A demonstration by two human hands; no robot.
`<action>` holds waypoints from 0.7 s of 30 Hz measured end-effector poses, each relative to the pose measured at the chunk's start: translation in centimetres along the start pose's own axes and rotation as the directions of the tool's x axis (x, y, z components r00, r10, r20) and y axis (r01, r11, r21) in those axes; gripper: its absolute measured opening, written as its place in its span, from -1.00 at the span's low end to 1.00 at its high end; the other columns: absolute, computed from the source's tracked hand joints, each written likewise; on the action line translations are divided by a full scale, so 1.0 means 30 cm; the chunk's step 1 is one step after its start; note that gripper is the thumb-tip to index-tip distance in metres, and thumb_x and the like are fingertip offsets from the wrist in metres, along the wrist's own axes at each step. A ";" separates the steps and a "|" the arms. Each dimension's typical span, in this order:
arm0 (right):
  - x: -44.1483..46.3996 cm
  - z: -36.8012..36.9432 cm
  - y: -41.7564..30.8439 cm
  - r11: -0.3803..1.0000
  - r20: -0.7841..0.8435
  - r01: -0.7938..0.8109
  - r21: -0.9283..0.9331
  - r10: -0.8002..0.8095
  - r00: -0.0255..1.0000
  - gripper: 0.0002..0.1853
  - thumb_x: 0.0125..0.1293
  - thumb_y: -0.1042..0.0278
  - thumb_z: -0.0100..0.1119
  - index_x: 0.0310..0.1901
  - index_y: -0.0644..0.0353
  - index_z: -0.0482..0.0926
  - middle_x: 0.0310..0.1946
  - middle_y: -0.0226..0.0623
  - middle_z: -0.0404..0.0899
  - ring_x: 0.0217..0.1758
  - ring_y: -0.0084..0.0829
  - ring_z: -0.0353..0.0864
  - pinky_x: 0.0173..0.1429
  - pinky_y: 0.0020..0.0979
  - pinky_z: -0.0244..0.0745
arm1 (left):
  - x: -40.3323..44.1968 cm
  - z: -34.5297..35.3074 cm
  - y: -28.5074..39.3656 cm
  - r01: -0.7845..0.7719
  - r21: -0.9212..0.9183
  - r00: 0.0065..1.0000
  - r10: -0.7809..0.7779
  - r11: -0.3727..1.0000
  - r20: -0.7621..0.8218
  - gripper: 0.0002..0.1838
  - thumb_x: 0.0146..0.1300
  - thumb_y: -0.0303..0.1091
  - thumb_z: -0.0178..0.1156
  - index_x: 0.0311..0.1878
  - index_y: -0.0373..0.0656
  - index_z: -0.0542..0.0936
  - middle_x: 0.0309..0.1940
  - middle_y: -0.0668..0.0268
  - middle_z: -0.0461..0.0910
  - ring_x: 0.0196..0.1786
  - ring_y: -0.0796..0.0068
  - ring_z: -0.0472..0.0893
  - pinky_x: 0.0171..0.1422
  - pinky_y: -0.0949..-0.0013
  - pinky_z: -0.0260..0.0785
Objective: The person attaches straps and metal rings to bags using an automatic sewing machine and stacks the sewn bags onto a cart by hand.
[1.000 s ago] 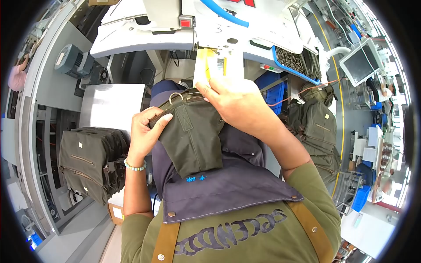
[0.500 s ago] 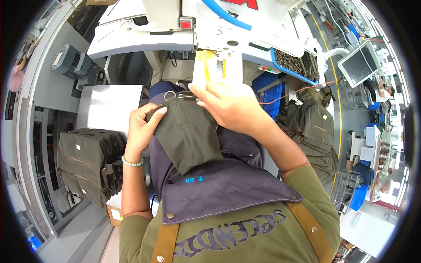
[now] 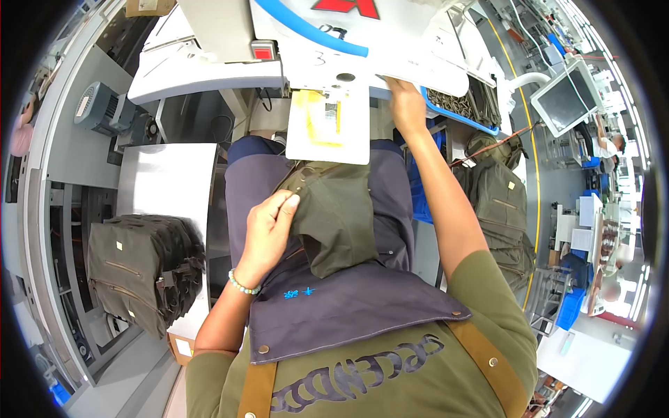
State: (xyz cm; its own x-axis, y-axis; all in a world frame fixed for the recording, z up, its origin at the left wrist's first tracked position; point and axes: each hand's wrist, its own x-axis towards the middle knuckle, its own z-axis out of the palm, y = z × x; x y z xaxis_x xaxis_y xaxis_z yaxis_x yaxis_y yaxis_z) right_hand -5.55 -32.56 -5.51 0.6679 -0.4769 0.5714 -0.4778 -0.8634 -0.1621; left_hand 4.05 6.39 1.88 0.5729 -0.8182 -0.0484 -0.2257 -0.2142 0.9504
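An olive-green fabric piece (image 3: 338, 216) hangs over my lap, its top edge just under the white sewing machine plate (image 3: 298, 132) with yellow tape on it. My left hand (image 3: 270, 230) is closed on the fabric's left edge, thumb on top. The metal ring at its upper edge is hard to make out now. My right hand (image 3: 408, 108) reaches away to the front edge of the white machine table (image 3: 439, 78), beside a blue-rimmed tray (image 3: 456, 120) of metal hardware. Its fingertips are partly hidden at the table edge, and whatever they touch is unclear.
A stack of olive bags (image 3: 143, 268) lies on a grey metal table (image 3: 167, 177) at left. More olive bags (image 3: 498, 202) hang at right, near a blue bin (image 3: 425, 184). A screen (image 3: 566, 97) stands farther right, beside a yellow floor line.
My right hand has let go of the fabric and moved forward and right to the table edge. My left hand has brought the fabric to the right, toward the plate.
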 end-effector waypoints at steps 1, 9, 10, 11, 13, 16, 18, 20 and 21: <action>0.021 0.032 0.004 0.998 0.073 0.033 -0.056 -0.029 0.997 -0.67 0.22 0.59 0.11 -0.01 0.18 0.73 -0.03 -0.06 0.67 -0.04 0.02 0.67 0.06 -0.13 0.55 | -0.004 0.016 0.016 -0.043 0.029 0.999 0.043 0.999 0.003 -0.76 0.48 -0.29 0.16 -0.16 -0.34 0.59 -0.45 0.13 0.51 -0.42 0.32 0.50 -0.24 0.32 0.37; -0.010 -0.085 -0.185 0.963 0.123 0.063 0.262 -0.098 0.988 -0.81 0.28 0.47 0.19 -0.14 0.25 0.75 -0.20 -0.16 0.70 -0.19 -0.07 0.61 0.02 -0.19 0.48 | -0.025 0.016 0.095 -0.244 0.025 0.955 0.236 0.969 0.180 -0.76 0.39 -0.38 0.23 -0.02 -0.39 0.60 -0.29 0.06 0.58 -0.21 0.13 0.57 -0.06 0.25 0.42; -0.047 -0.136 -0.214 0.869 0.296 -0.079 0.488 -0.080 0.952 -0.82 0.31 0.45 0.20 -0.15 0.26 0.75 -0.30 -0.20 0.72 -0.30 -0.16 0.62 -0.07 -0.25 0.51 | -0.018 -0.007 0.095 -0.235 -0.036 0.927 0.235 0.971 0.293 -0.76 0.39 -0.39 0.23 -0.01 -0.39 0.61 -0.30 0.08 0.57 -0.22 0.14 0.56 -0.06 0.25 0.42; -0.082 -0.232 -0.266 0.764 0.590 -0.354 0.540 -0.043 0.806 -0.83 0.30 0.48 0.13 -0.36 0.29 0.70 -0.50 -0.17 0.66 -0.41 -0.37 0.65 -0.27 -0.33 0.48 | -0.012 -0.030 0.084 -0.217 -0.095 0.884 0.237 0.972 0.403 -0.76 0.40 -0.39 0.24 -0.01 -0.39 0.61 -0.31 0.09 0.56 -0.23 0.16 0.55 -0.05 0.26 0.41; -0.147 -0.415 -0.377 0.568 0.579 -0.321 0.758 -0.358 0.733 -0.79 0.37 0.39 0.24 -0.13 0.36 0.74 -0.34 -0.24 0.78 -0.36 -0.48 0.68 -0.20 -0.35 0.55 | 0.032 -0.089 0.029 -0.029 -0.165 0.829 0.116 0.986 0.547 -0.67 0.54 -0.26 0.08 -0.03 -0.39 0.65 -0.29 0.15 0.61 -0.21 0.35 0.59 -0.01 0.30 0.43; -0.211 -0.565 -0.498 0.705 0.398 -0.022 0.708 -0.373 0.838 -0.82 0.28 0.42 0.31 -0.14 0.28 0.76 -0.37 -0.21 0.72 -0.31 -0.25 0.67 -0.10 -0.28 0.54 | 0.171 -0.097 -0.117 0.135 -0.261 0.904 -0.011 0.956 0.428 -0.56 0.56 -0.13 0.04 -0.09 -0.39 0.69 -0.23 0.22 0.70 -0.11 0.46 0.65 0.05 0.38 0.45; -0.243 -0.611 -0.534 0.674 0.346 0.013 0.739 -0.395 0.851 -0.82 0.23 0.46 0.32 -0.14 0.24 0.74 -0.35 -0.29 0.71 -0.24 -0.27 0.64 -0.02 -0.27 0.51 | 0.324 -0.083 -0.304 0.196 0.107 0.909 -0.221 0.975 0.352 -0.52 0.52 -0.05 0.12 -0.11 -0.39 0.69 -0.23 0.28 0.72 -0.12 0.50 0.65 0.02 0.41 0.47; -0.276 -0.626 -0.559 0.467 0.255 -0.031 0.884 -0.425 0.869 -0.80 0.12 0.60 0.28 -0.20 0.19 0.70 -0.32 -0.38 0.69 -0.16 -0.24 0.60 0.01 -0.26 0.50 | 0.397 -0.037 -0.411 0.238 0.353 0.858 -0.366 0.905 0.359 -0.51 0.49 -0.02 0.17 -0.09 -0.39 0.69 -0.24 0.31 0.72 -0.15 0.52 0.65 -0.01 0.42 0.48; -0.281 -0.645 -0.567 0.383 0.247 -0.063 0.921 -0.453 0.857 -0.75 0.02 0.66 0.22 -0.24 0.17 0.69 -0.29 -0.40 0.67 -0.10 -0.23 0.59 0.02 -0.26 0.50 | 0.401 0.012 -0.418 0.415 0.199 0.797 -0.461 0.888 0.391 -0.54 0.43 -0.05 0.25 -0.07 -0.39 0.68 -0.25 0.31 0.72 -0.17 0.54 0.65 -0.03 0.43 0.48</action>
State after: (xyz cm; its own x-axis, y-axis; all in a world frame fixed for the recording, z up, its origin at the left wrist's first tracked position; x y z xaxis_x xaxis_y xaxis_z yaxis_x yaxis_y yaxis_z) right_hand -14.09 -10.66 7.99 0.9294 -0.0582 0.3645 0.3008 -0.4528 -0.8393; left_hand 13.48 -0.96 -10.74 0.2529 -0.7619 -0.5963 -0.1189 -0.6361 0.7623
